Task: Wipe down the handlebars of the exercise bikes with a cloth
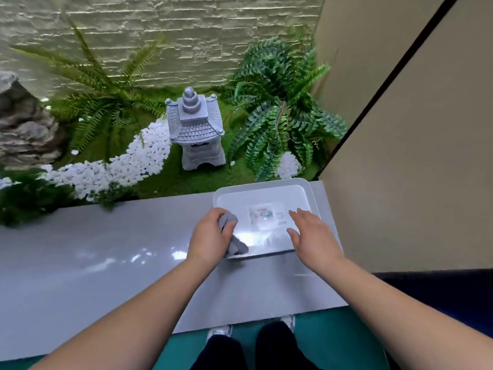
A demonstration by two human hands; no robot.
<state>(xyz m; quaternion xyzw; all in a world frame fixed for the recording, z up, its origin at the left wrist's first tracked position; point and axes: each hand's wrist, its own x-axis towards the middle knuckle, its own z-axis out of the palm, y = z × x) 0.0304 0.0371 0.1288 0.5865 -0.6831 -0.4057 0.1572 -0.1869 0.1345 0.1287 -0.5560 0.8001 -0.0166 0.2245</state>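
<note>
My left hand (213,233) grips a bunched grey cloth (236,245) at the left edge of a white tray (264,186). The cloth hangs down over the tray's near left corner. My right hand (310,232) hovers over the tray's right part with fingers spread and straight, holding nothing. A small printed packet or label (262,216) lies in the tray's middle. No exercise bike or handlebar is in view.
The tray sits on a glossy grey ledge (93,263). Behind it lies a decorative garden with a stone lantern (196,132), white pebbles (128,161), ferns (277,110) and a rock (24,124). A beige wall (413,156) stands on the right. My feet stand on a teal floor (184,351).
</note>
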